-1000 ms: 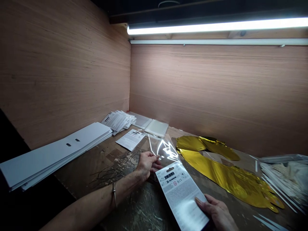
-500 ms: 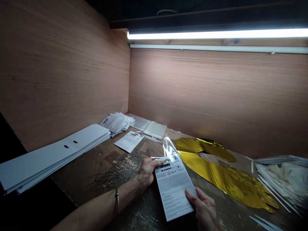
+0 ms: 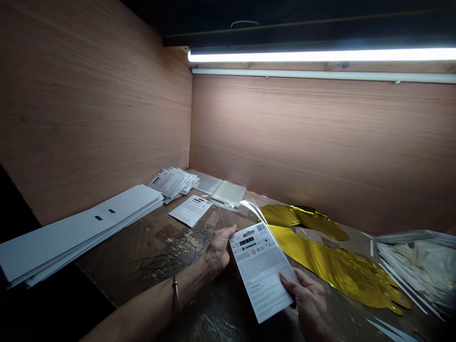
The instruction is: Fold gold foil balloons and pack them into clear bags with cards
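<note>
Head camera lets me see the left hand (image 3: 219, 249) and the right hand (image 3: 309, 299) both gripping a white printed card (image 3: 261, 270) above the wooden table (image 3: 107, 270), the left at its left edge and the right at its near right edge. A see-through plastic bag (image 3: 258, 211) sticks out from the card's far end. I see a shiny gold foil balloon (image 3: 338, 270) just right of the card, and a loose paper card (image 3: 190, 210), a pile of cards (image 3: 173, 184) and long white boards (image 3: 78, 228) to the far left.

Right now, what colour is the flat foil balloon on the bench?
Metallic gold, the foil balloon, best in the head view.
</note>
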Demonstrator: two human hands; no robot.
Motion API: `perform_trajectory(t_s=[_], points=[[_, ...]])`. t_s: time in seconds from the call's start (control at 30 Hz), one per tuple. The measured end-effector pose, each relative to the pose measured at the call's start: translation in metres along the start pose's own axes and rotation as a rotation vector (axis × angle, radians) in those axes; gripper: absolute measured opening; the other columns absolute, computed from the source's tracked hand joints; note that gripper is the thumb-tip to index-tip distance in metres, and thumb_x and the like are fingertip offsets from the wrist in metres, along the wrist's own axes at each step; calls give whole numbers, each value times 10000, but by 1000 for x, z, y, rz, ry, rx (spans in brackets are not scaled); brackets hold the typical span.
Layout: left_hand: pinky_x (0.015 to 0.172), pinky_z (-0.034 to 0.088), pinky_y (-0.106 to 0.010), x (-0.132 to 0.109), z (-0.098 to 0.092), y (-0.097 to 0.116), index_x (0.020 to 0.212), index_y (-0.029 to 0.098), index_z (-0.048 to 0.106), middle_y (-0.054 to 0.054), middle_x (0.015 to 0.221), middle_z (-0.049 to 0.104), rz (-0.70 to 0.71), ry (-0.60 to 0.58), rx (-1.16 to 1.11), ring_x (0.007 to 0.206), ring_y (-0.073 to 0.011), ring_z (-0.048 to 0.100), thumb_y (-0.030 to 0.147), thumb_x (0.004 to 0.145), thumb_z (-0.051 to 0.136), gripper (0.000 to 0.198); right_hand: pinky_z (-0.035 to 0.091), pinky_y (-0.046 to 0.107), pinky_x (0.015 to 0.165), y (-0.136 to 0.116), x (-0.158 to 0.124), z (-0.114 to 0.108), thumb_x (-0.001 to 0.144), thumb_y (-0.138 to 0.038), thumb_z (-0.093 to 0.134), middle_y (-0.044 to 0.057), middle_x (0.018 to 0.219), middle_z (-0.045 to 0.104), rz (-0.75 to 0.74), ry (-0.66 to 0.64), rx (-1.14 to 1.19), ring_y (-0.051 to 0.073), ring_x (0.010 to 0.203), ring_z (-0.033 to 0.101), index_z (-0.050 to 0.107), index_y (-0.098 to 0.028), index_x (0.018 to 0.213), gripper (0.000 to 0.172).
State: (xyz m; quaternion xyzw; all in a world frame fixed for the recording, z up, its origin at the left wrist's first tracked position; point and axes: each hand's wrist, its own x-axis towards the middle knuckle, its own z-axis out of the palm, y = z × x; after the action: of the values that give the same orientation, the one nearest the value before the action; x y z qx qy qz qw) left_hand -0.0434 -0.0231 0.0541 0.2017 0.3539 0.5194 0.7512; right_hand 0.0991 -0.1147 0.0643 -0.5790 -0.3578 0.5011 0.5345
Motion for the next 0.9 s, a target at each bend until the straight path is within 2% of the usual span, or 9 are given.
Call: perform_trajectory(t_s=[0.13,0.33,0.43,0.53,0.7,0.8,0.9], points=[[530,465,-305,6,8,10,563,106,479,-42,483,554,53,103,-37,470,-149,554,265,759,453,254,420,233,461,5,-3,0,606,-283,586,-39,482,575,63,42,27,146,489,541,533,-155,662,149],[485,453,-297,-3,13,0,542,110,458,-30,432,530,131,159,-76,420,-148,537,310,759,460,295,432,239,451,24,0,1,600,-285,606,-65,466,564,80,103,113,141,464,536,503,-168,757,221],[528,463,-312,-7,12,-8,578,99,488,-39,474,562,112,64,-140,453,-153,554,239,747,481,220,423,236,439,27,1,4,611,-281,596,-69,447,542,51,103,139,138,456,526,496,-168,756,209],[628,465,-349,-12,12,-20,700,74,544,-83,616,618,35,-51,-196,598,-195,593,146,703,519,76,410,220,434,27,6,6,632,-286,580,-61,475,544,0,114,112,121,460,508,496,-162,758,196],[688,452,-387,-21,8,-38,774,58,566,-111,724,632,30,-97,-176,691,-240,592,71,586,602,192,392,190,412,29,16,7,613,-306,601,-71,465,517,-60,155,121,91,441,476,488,-159,733,221],[708,445,-391,-22,6,-33,777,58,576,-118,755,631,65,-122,-149,716,-242,587,124,576,633,219,398,194,379,30,14,8,533,-328,658,-52,506,548,7,188,214,109,455,508,494,-148,772,341],[734,435,-383,-21,7,-22,795,58,585,-114,754,631,117,-145,-150,724,-228,583,190,592,636,248,416,218,339,35,6,10,472,-349,691,-9,523,575,159,129,217,130,436,527,519,-120,700,367]])
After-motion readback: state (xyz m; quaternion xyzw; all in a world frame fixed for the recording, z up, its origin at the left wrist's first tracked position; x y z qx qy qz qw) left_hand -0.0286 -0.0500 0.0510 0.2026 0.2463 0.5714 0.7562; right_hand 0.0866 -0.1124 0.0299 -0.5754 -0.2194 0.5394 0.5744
